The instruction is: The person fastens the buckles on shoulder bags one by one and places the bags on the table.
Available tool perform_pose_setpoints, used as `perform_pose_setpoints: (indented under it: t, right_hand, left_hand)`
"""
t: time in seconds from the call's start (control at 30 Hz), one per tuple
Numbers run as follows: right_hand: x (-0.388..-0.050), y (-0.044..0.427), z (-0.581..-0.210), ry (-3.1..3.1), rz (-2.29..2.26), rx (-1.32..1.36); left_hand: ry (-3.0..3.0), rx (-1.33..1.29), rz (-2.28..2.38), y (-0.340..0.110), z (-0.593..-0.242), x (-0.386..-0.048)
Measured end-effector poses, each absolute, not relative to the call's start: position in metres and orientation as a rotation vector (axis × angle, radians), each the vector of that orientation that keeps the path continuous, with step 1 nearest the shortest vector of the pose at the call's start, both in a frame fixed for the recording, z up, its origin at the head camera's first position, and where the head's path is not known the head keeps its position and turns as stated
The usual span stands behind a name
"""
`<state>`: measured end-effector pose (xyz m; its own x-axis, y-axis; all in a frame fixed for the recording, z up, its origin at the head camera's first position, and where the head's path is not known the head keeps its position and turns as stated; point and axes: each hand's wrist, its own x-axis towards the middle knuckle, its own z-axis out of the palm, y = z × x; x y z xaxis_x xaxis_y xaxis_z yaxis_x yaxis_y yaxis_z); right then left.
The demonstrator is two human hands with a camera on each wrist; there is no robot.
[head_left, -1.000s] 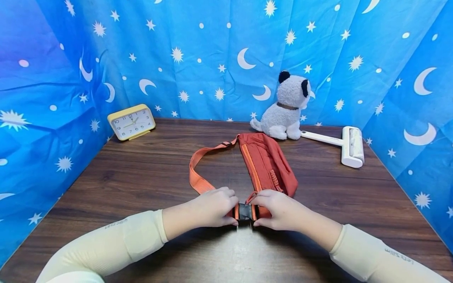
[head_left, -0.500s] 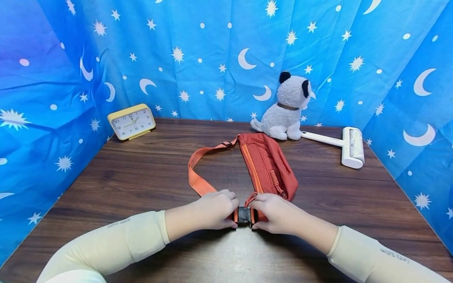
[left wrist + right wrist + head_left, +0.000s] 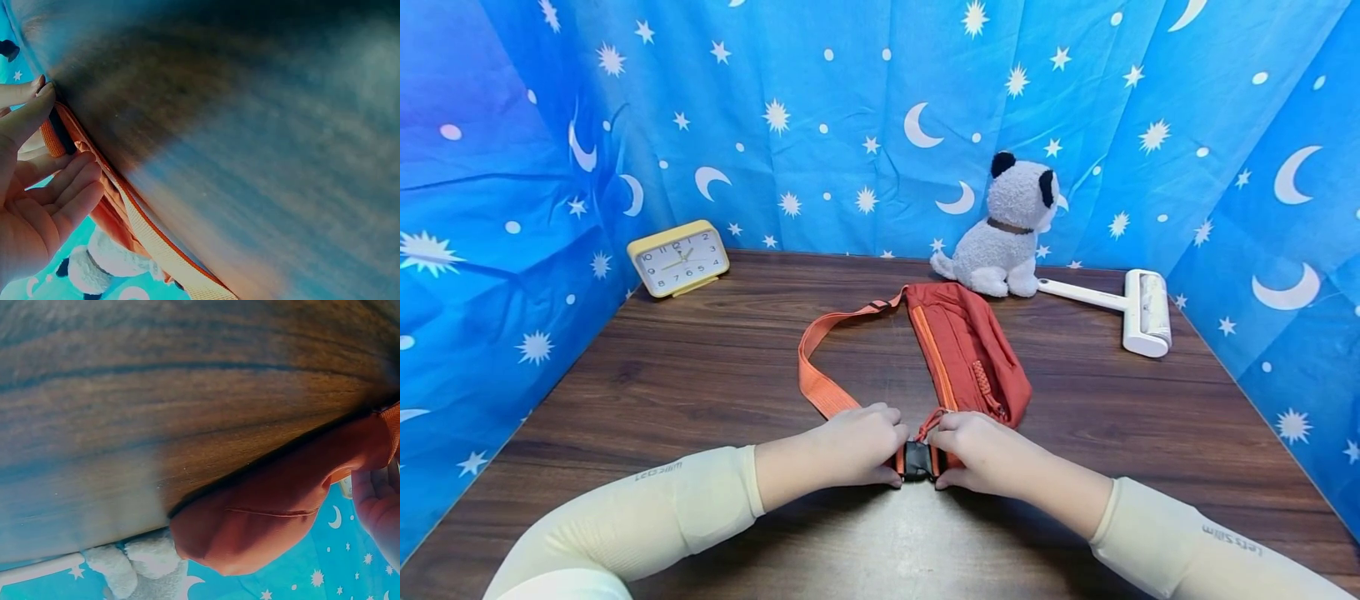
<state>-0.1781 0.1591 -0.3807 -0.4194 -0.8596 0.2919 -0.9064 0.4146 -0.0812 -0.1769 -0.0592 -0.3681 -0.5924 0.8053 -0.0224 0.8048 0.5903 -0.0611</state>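
A rust-red waist bag [image 3: 973,358] lies on the table, its orange strap [image 3: 823,387] looping out to the left. At the near end sits a black side-release buckle [image 3: 917,460], its two halves together as far as I can see. My left hand [image 3: 865,444] pinches the buckle's left end where the strap enters; the left wrist view shows thumb and finger meeting there, beside the strap [image 3: 147,222]. From the right, my right hand [image 3: 981,454] pinches the other end, next to a red cord pull [image 3: 929,423]. In the right wrist view the bag [image 3: 262,512] hides most of that grip.
A yellow alarm clock [image 3: 679,259] stands at the back left of the wooden table [image 3: 700,358]. Behind the bag sits a grey plush dog [image 3: 1000,237]. A white lint roller [image 3: 1146,312] lies to its right. Blue star-patterned cloth [image 3: 820,167] encloses the back and sides.
Both hands have drawn the buckle slightly toward me and down, with the strap shifting a little along. Over the last half second they have hardly moved.
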Motion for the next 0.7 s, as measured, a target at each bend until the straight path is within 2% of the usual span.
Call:
perform_pose_setpoints:
  t: [0.37,0.7]
  right_hand:
    - [-0.177,0.161,-0.382,-2.511,0.316,1.518]
    - [-0.187,0.161,-0.367,-2.148,0.441,1.444]
  left_hand:
    - [-2.804,-1.413,0.116,-0.060,-0.368,-0.177]
    - [-2.598,-1.371,0.030,-0.065,-0.361,-0.188]
